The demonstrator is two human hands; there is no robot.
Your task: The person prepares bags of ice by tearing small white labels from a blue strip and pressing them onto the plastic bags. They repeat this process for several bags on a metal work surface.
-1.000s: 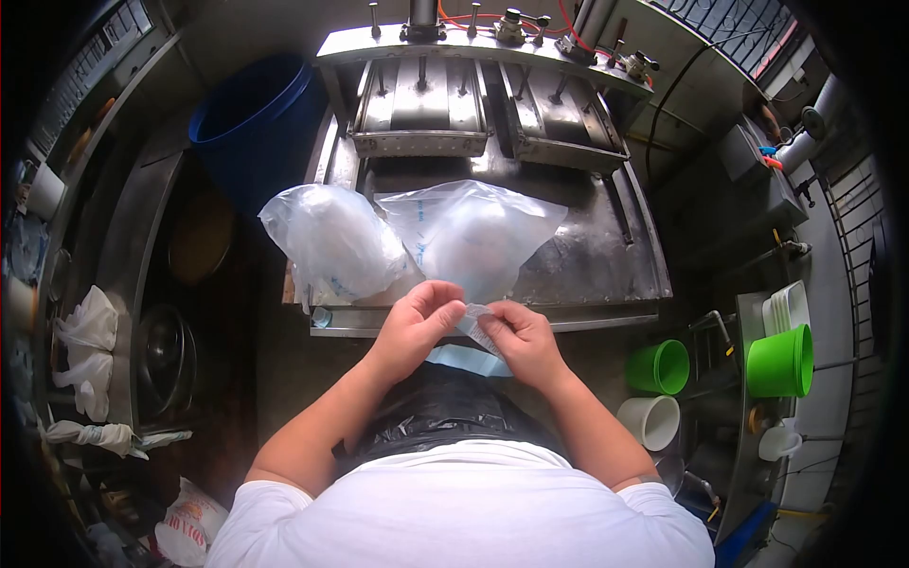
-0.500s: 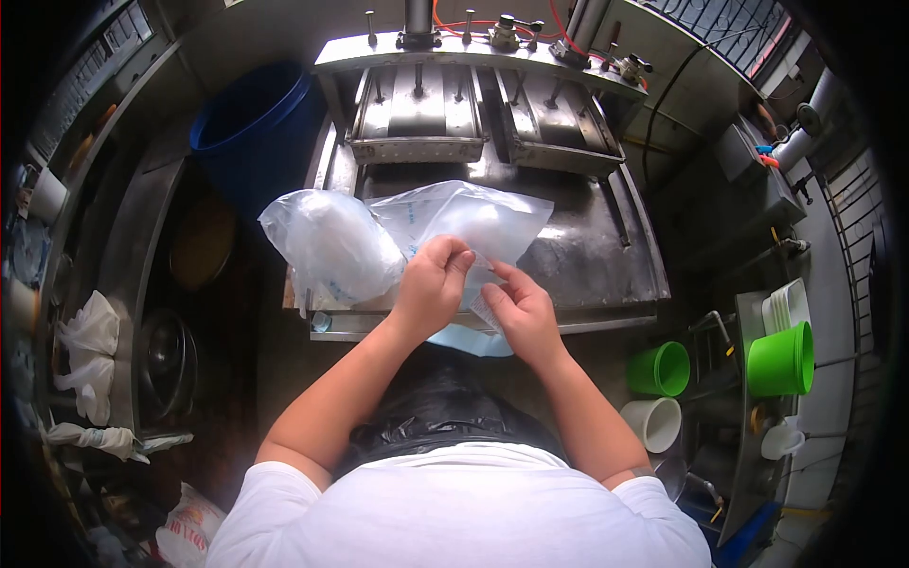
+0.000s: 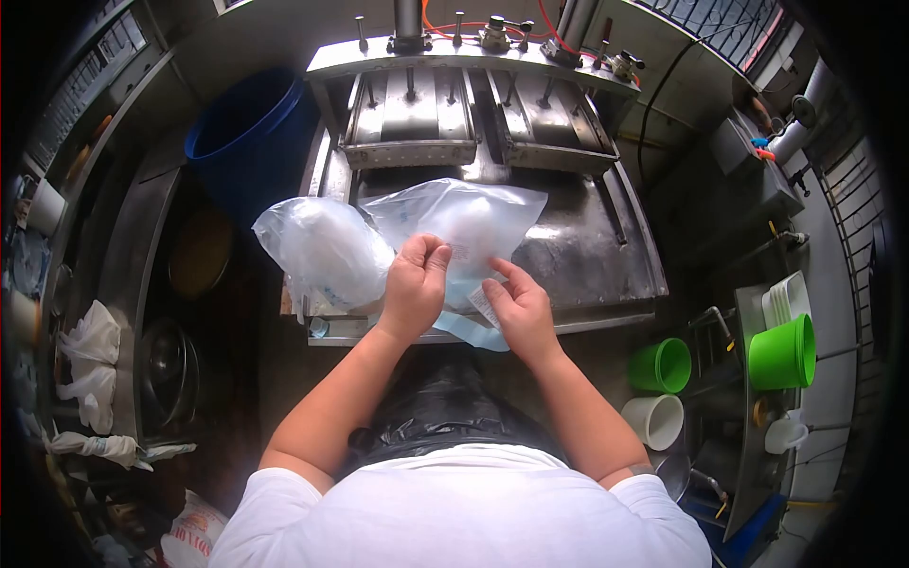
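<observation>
My left hand (image 3: 415, 286) is closed in a pinch at the edge of a small printed label (image 3: 459, 252), which overlaps the clear plastic bag (image 3: 507, 206). My right hand (image 3: 521, 312) pinches a strip of labels (image 3: 485, 305) between thumb and fingers, its index finger stretched toward the bag. Pale blue backing (image 3: 471, 330) trails from the strip below my hands. A second plastic bag (image 3: 327, 251), bulging with whitish contents, sits to the left of my left hand. Both bags rest near the front of the metal press table (image 3: 592, 275).
Two metal press trays (image 3: 409, 151) hang from the frame behind the bags. A large blue barrel (image 3: 248, 123) stands at back left. Green buckets (image 3: 784, 352) and a white bucket (image 3: 653, 422) are on the right. Plastic bags (image 3: 92, 364) hang along the left side.
My left hand has moved left and a little down, away from my right hand, and the printed label now shows beside its fingertips. My right hand has barely moved.
</observation>
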